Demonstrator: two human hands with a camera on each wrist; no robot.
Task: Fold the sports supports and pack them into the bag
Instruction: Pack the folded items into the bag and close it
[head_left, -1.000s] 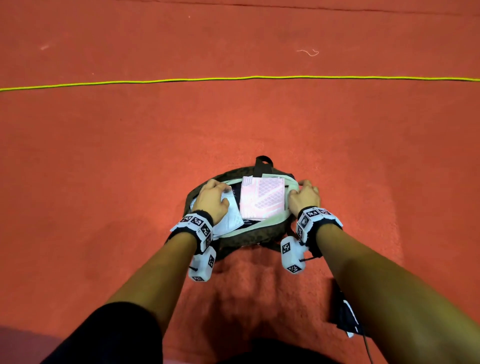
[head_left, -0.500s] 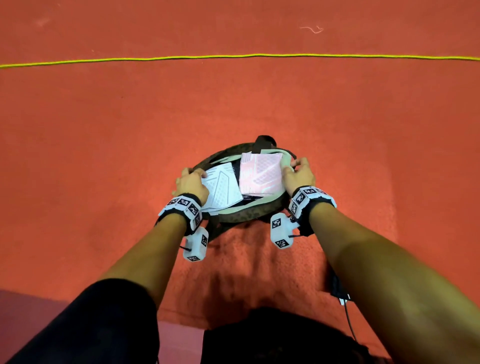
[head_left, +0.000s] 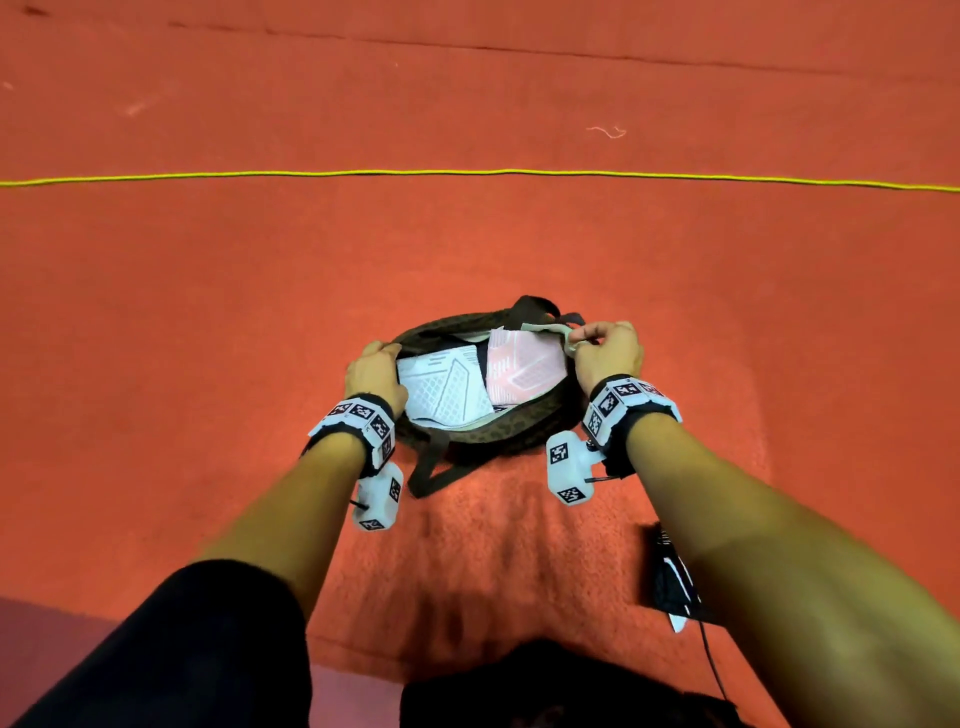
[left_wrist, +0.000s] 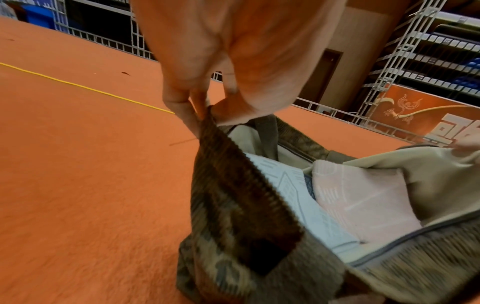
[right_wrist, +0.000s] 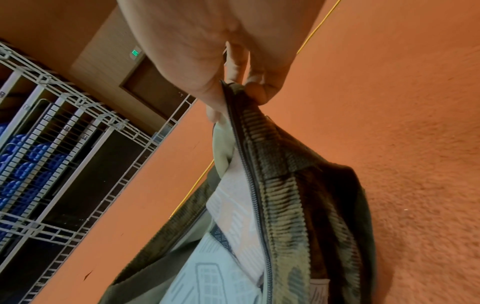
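Observation:
A brown camouflage corduroy bag (head_left: 498, 434) (left_wrist: 233, 216) (right_wrist: 298, 195) sits open on the orange floor in front of me. Inside lie two folded supports side by side: a pale blue one (head_left: 444, 387) (left_wrist: 306, 207) (right_wrist: 207, 281) on the left and a pink one (head_left: 524, 366) (left_wrist: 363, 197) (right_wrist: 233, 197) on the right. My left hand (head_left: 375, 370) (left_wrist: 205, 107) pinches the bag's left rim. My right hand (head_left: 605, 349) (right_wrist: 241, 90) pinches the right rim by the zipper and the pale lining (head_left: 550, 328).
A yellow cord (head_left: 478, 174) runs across the floor well beyond the bag. A black item with a cable (head_left: 672, 584) lies on the floor by my right forearm. The bag's strap (head_left: 431, 475) trails toward me. Wire shelving (right_wrist: 52, 144) stands at the floor's far edge.
My left hand left the blue support and took the left rim. Both hands drew the rim up and apart; the pale lining that was folded outward now mostly hides behind the camouflage edge.

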